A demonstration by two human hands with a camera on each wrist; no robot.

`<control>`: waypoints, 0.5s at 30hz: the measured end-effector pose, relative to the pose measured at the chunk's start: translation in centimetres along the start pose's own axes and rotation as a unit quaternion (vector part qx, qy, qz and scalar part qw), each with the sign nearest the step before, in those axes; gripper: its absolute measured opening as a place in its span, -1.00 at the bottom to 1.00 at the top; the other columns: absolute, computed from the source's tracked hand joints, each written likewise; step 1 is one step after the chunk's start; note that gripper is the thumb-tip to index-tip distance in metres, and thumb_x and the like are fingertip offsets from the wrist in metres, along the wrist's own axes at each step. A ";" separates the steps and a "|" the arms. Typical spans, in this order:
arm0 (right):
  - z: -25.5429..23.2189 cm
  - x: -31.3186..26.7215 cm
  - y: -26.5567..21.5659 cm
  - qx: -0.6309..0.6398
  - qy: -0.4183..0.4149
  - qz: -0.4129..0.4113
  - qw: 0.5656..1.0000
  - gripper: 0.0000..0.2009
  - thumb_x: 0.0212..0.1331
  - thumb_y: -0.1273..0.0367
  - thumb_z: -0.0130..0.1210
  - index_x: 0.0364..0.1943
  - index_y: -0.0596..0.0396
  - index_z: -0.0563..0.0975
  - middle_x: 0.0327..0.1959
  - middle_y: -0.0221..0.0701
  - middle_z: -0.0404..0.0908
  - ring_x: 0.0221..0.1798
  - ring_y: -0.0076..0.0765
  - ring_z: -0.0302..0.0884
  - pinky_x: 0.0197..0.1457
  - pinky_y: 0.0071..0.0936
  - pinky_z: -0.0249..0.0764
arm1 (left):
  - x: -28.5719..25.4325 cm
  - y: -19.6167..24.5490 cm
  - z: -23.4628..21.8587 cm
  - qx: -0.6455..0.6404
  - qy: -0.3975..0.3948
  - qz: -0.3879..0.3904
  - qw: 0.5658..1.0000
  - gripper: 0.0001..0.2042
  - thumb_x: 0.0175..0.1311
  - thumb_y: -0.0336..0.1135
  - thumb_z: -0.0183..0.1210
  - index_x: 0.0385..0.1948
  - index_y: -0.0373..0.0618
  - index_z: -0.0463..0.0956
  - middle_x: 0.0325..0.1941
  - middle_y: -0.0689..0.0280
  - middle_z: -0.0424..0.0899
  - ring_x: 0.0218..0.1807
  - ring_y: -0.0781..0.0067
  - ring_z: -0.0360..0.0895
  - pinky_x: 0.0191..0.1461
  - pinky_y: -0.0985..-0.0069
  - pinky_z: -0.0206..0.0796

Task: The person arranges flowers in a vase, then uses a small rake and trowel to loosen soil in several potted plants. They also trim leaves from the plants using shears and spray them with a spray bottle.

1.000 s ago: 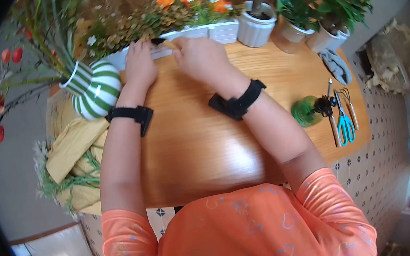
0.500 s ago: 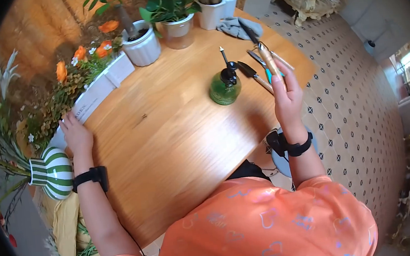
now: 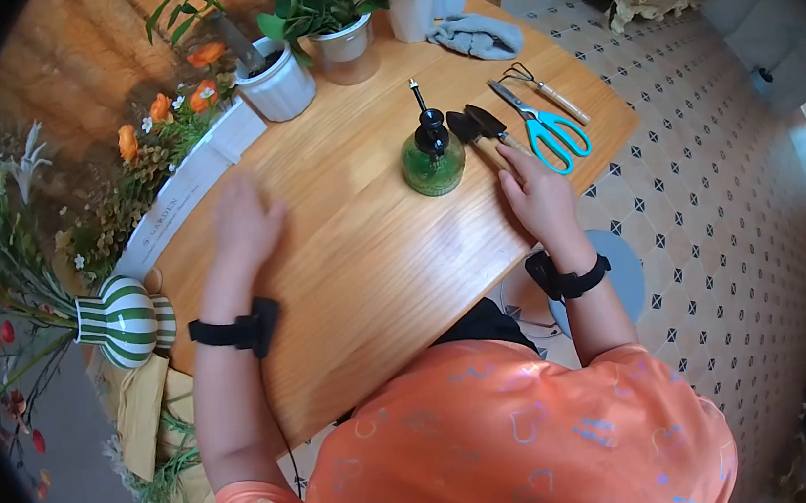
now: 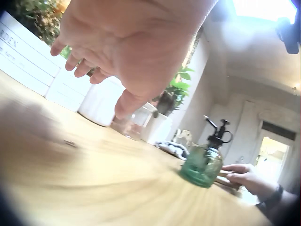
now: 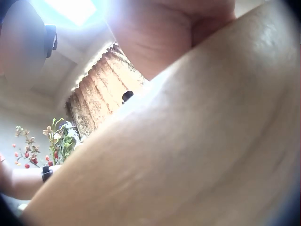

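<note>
Seen from the person's side, the green spray bottle [image 3: 434, 162] stands upright on the wooden table [image 3: 353, 247] and serves as reference for all positions below. Immediately to its right, two trowels [image 3: 490, 152] lie close beside each other, dark blades directed away from the person, light wooden handles towards the person. The right hand [image 3: 542, 200] is at the nearer trowel, just right of the bottle; its thumb and fingers pinch the end of the wooden handle. The left hand [image 3: 249, 226] is noted well to the left of the bottle, above the table; in the left wrist view its fingers are extended, the thumb stands apart from them, and nothing is held. Further right of the bottle, past the trowels, lie turquoise-handled scissors [image 3: 549, 134], blades partly closed, and beyond these a small hand rake [image 3: 559, 100] with a wooden handle. Beyond the bottle and to its right rests a crumpled grey cloth item [image 3: 479, 37]; its exact kind cannot be told. Potted plants [image 3: 277, 86] stand in a row on the bottle's far side. Left of the bottle, a white planter box [image 3: 183, 200] with orange flowers bears the lettering "GARDEN". Further left stands a green-and-white striped vase [image 3: 125, 321] containing stems and red buds.
</note>
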State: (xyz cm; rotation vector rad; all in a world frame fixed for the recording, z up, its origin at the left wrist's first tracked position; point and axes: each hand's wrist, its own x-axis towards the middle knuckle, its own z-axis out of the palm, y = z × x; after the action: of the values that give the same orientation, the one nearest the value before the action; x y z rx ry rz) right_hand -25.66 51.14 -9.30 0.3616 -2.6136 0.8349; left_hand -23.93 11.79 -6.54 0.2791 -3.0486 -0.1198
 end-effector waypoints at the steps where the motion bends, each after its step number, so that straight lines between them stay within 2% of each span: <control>1: 0.1 0.1 0.0 0.002 0.001 0.002 1.000 -0.65 0.05 0.33 0.12 -0.02 0.01 0.51 -0.13 -0.24 0.59 -0.17 -0.08 0.56 -0.15 -0.26 0.49 | -0.1 1.5 0.8 -0.026 0.014 0.031 0.999 -0.32 0.13 -0.09 0.15 0.23 -0.31 0.15 0.33 -0.08 0.17 0.39 -0.01 0.05 0.41 0.19 -0.09; 3: 0.2 0.1 0.4 -0.007 0.005 -0.013 1.000 -0.65 0.03 0.34 0.14 -0.03 0.02 0.52 -0.15 -0.24 0.59 -0.16 -0.08 0.55 -0.13 -0.27 0.49 | -1.0 6.3 -0.2 -0.055 0.015 0.090 0.994 -0.35 0.13 -0.10 0.17 0.18 -0.36 0.19 0.30 -0.13 0.20 0.36 -0.05 0.10 0.41 0.24 -0.05; 7: 0.2 -0.1 1.0 -0.016 0.022 -0.037 0.999 -0.65 -0.02 0.36 0.18 -0.07 0.03 0.53 -0.20 -0.26 0.59 -0.13 -0.08 0.51 -0.10 -0.28 0.47 | -1.7 12.5 -1.8 -0.157 -0.030 0.137 0.978 -0.30 0.11 -0.04 0.19 0.20 -0.35 0.18 0.30 -0.11 0.20 0.37 -0.02 0.09 0.41 0.23 -0.09; 9: -0.1 -0.3 1.0 -0.021 0.017 -0.035 0.999 -0.65 -0.02 0.36 0.18 -0.07 0.04 0.53 -0.19 -0.26 0.59 -0.12 -0.08 0.51 -0.10 -0.28 0.47 | -1.8 14.2 -1.9 -0.198 -0.056 0.150 0.967 -0.27 0.09 0.00 0.20 0.21 -0.32 0.18 0.31 -0.09 0.20 0.38 -0.01 0.07 0.41 0.21 -0.11; 14: 0.3 0.0 1.4 -0.039 0.014 -0.045 0.998 -0.68 -0.01 0.37 0.16 -0.09 0.05 0.53 -0.20 -0.28 0.57 -0.13 -0.10 0.50 -0.12 -0.28 0.47 | -1.0 16.4 -0.8 -0.229 -0.030 0.174 0.957 -0.26 0.04 0.00 0.25 0.18 -0.33 0.21 0.26 -0.11 0.25 0.33 -0.05 0.14 0.37 0.23 -0.01; 15: 0.3 0.1 1.5 -0.042 -0.004 -0.026 0.999 -0.68 -0.01 0.37 0.16 -0.10 0.06 0.53 -0.21 -0.28 0.56 -0.13 -0.11 0.51 -0.13 -0.27 0.47 | -0.7 16.7 -0.5 -0.229 -0.020 0.165 0.959 -0.26 0.04 0.00 0.25 0.18 -0.33 0.21 0.26 -0.11 0.25 0.33 -0.05 0.14 0.37 0.23 -0.01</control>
State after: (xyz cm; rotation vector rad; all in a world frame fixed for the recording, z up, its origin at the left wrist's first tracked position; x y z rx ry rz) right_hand -26.40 52.07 -10.24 0.4095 -2.6250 0.7059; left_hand -26.14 28.27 -4.71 -0.2648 -2.9344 -0.7977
